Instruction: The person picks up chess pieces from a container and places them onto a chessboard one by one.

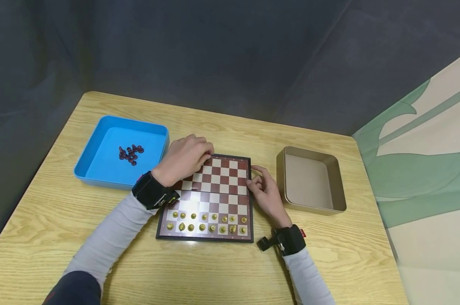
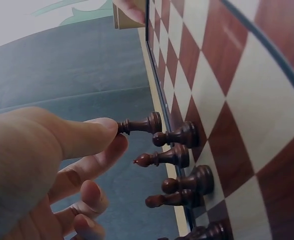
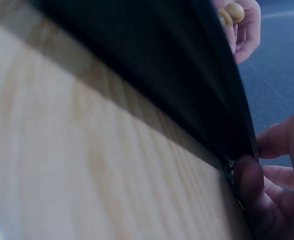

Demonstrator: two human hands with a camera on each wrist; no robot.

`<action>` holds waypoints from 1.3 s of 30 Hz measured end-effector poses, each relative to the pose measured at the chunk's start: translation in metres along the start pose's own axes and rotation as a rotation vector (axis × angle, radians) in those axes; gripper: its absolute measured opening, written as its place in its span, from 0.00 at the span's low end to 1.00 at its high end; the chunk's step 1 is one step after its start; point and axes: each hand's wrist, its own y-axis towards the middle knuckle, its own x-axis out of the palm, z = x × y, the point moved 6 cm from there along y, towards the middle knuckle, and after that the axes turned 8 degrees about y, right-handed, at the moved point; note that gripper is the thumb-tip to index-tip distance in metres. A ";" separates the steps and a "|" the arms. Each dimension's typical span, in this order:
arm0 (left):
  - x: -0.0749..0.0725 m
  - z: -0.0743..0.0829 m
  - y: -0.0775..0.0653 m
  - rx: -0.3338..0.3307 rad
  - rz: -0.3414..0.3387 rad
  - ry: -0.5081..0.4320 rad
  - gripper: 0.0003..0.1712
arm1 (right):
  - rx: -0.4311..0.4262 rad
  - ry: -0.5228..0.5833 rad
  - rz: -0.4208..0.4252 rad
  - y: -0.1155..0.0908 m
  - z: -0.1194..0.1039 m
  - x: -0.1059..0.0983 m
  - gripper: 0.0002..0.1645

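My left hand (image 1: pixel 185 159) is over the far left part of the chessboard (image 1: pixel 230 186). Its thumb and index finger pinch a dark brown chess piece (image 2: pixel 145 124) by the top, which they cover; the base is at the board's far edge. Beside it stand a dark bishop (image 2: pixel 162 157) and dark pawns (image 2: pixel 202 180), hidden under the hand in the head view. My right hand (image 1: pixel 267 192) grips the board's right edge, thumb and finger against the rim. Yellow pieces (image 1: pixel 202 227) stand in two rows along the near side.
A blue tray (image 1: pixel 90 144) at the left holds several loose dark pieces (image 1: pixel 130 154). To the right of the board is a gold-coloured open tin (image 1: pixel 311 207). A dark curtain (image 1: pixel 214 59) hangs behind the wooden table (image 1: pixel 199 275).
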 end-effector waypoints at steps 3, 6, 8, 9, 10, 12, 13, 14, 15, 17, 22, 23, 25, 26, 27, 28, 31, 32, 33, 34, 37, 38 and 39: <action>0.002 -0.001 -0.001 -0.007 -0.004 -0.005 0.05 | 0.000 -0.006 -0.001 0.000 -0.001 0.001 0.26; 0.003 -0.001 -0.001 -0.009 -0.006 -0.007 0.05 | 0.000 -0.012 0.000 0.000 -0.002 0.001 0.26; 0.004 0.000 -0.001 -0.009 -0.009 -0.007 0.05 | -0.003 -0.017 0.000 0.000 -0.002 0.001 0.26; 0.005 0.000 -0.001 -0.009 -0.012 -0.008 0.05 | -0.002 -0.018 0.000 0.000 -0.002 0.001 0.26; 0.006 0.000 -0.001 -0.008 -0.014 -0.005 0.05 | -0.001 -0.019 0.000 0.000 -0.002 0.001 0.26; 0.007 0.001 -0.001 -0.007 -0.019 -0.003 0.05 | 0.000 -0.020 -0.002 -0.001 -0.001 0.001 0.26; 0.007 0.002 -0.002 -0.007 -0.021 -0.003 0.05 | 0.001 -0.017 -0.002 -0.001 -0.001 0.001 0.26; 0.008 0.002 -0.002 -0.006 -0.023 -0.004 0.05 | 0.002 -0.016 -0.003 -0.001 -0.001 0.001 0.26; 0.008 0.002 -0.002 -0.004 -0.023 -0.007 0.05 | 0.004 -0.014 -0.001 -0.001 -0.001 0.001 0.26; 0.008 0.002 -0.002 -0.001 -0.023 -0.008 0.05 | 0.005 -0.011 0.000 -0.001 -0.001 0.001 0.26; 0.008 0.002 -0.003 -0.001 -0.021 -0.010 0.05 | 0.005 -0.012 0.003 0.000 -0.001 0.001 0.26; 0.008 0.001 -0.003 -0.001 -0.020 -0.010 0.05 | 0.005 -0.013 0.003 0.000 -0.001 0.001 0.26; 0.008 0.001 -0.002 -0.001 -0.021 -0.009 0.05 | 0.003 -0.014 0.001 0.000 -0.002 0.001 0.26; 0.008 0.001 -0.002 0.000 -0.021 -0.009 0.05 | 0.003 -0.012 0.002 0.000 -0.001 0.001 0.26; 0.008 0.000 -0.002 -0.001 -0.021 -0.009 0.05 | 0.002 -0.014 0.002 0.000 -0.002 0.001 0.26; 0.008 0.000 -0.002 -0.001 -0.021 -0.008 0.05 | 0.000 -0.014 0.002 0.000 -0.002 0.001 0.26; 0.007 -0.001 -0.003 -0.002 -0.024 -0.007 0.05 | -0.005 -0.010 0.002 0.000 -0.002 0.001 0.27; 0.006 -0.001 -0.003 -0.004 -0.025 -0.005 0.06 | -0.007 -0.008 0.002 0.000 -0.002 0.001 0.26; 0.005 -0.001 -0.003 -0.005 -0.025 -0.004 0.06 | -0.009 -0.008 0.002 0.000 -0.002 0.000 0.26; 0.004 -0.002 -0.003 -0.006 -0.026 -0.002 0.06 | -0.010 -0.007 0.003 0.000 -0.002 0.000 0.26; 0.000 -0.003 -0.005 -0.013 -0.023 0.006 0.07 | -0.012 -0.008 0.000 -0.001 -0.002 0.000 0.27; -0.001 -0.003 -0.005 -0.015 -0.021 0.009 0.07 | -0.012 -0.006 0.000 -0.001 -0.001 0.000 0.26; -0.003 -0.004 -0.005 -0.017 -0.019 0.011 0.07 | -0.012 -0.005 -0.001 -0.001 -0.001 0.000 0.26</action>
